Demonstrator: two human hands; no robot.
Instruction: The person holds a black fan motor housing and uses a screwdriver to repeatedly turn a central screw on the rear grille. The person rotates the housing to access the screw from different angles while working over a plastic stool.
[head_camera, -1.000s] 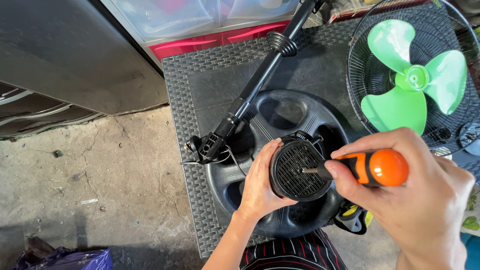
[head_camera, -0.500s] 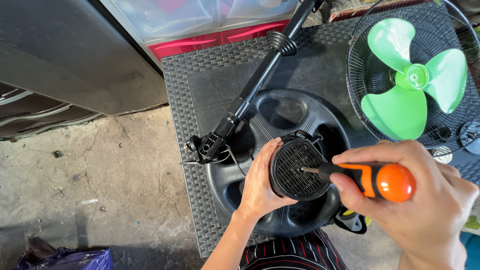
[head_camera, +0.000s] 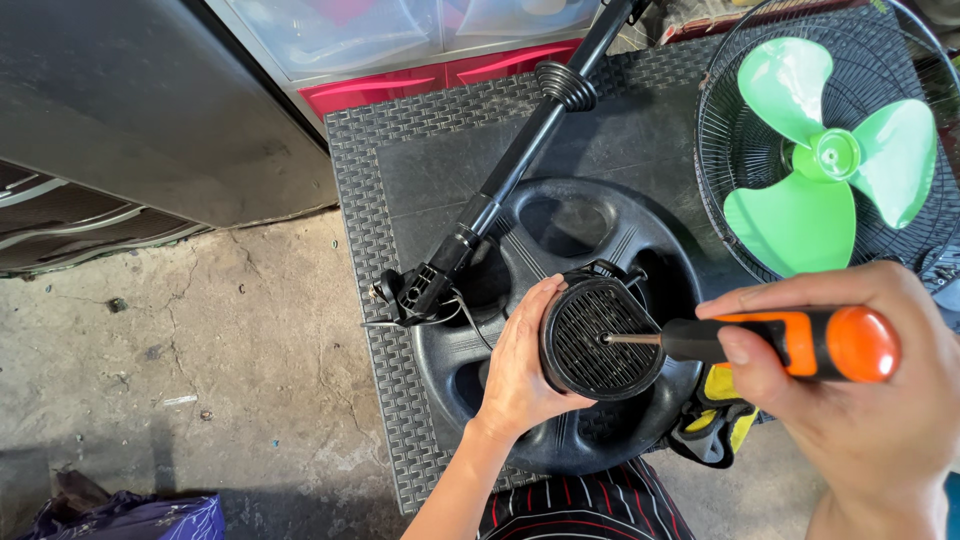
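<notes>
Nearest to us, our right hand (head_camera: 860, 400) is wrapped tight around the orange and black handle of a screwdriver (head_camera: 790, 343), thumb and fingers closed on it, the metal tip set into the middle of the round slotted back of a black motor housing (head_camera: 600, 340). Our left hand (head_camera: 525, 370) curls around the left side of that housing, fingers shut on its rim, holding it above the near part of a round black fan base (head_camera: 560, 250). Just right of the base's near edge lies a yellow and black tool (head_camera: 718, 420), partly under our right hand. The base sits on a dark woven mat (head_camera: 400, 170) near its front edge. A black pole (head_camera: 520, 160) runs from a bracket at the base's left side up toward the mat's far edge. At the mat's far right corner lies a wire fan guard (head_camera: 730, 120) with a green three-bladed propeller (head_camera: 830, 160) in it. Beyond the mat's far edge stand clear plastic drawers with a red frame (head_camera: 420, 80). Left of the mat there is cracked concrete floor (head_camera: 200, 350)
</notes>
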